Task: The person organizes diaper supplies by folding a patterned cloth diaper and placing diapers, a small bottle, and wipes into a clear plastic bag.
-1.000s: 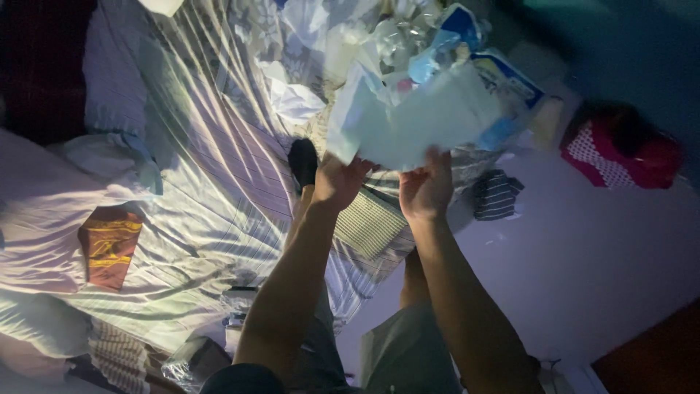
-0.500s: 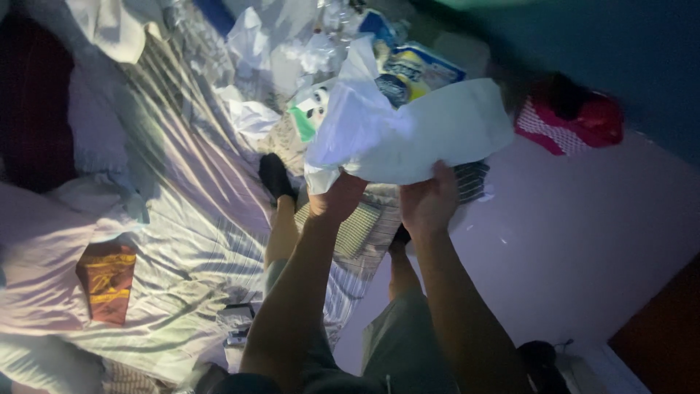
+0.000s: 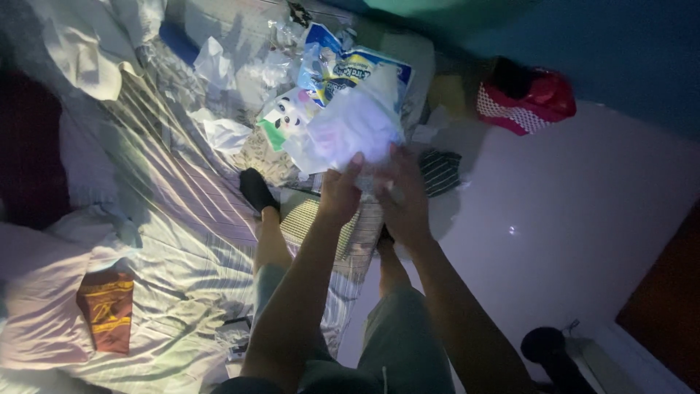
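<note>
Both my hands are raised in front of me, gripping one crumpled white plastic bag. My left hand closes its grip on the bag's lower left edge, fingers curled into the thin film. My right hand pinches the lower right edge, its grip shut on the bunched plastic. The bag is soft, translucent and wrinkled, and hangs in the air above the bed's far end.

Below lies the bed, covered by one striped sheet, smooth fabric thrown into long creases. One flat brown packet with a glossy face rests on the sheet at the left. One white cloth lies bunched at the upper left.

Behind the bag sits a heap of packaging: one blue-and-white printed pack, one small white-and-green pack with a panda picture, and clear crinkled wrappers, too tangled to count.

On the pale floor stands one red mesh bag, and one dark striped cloth lies just beside my right hand. My two legs show, the left foot in one black sock.
</note>
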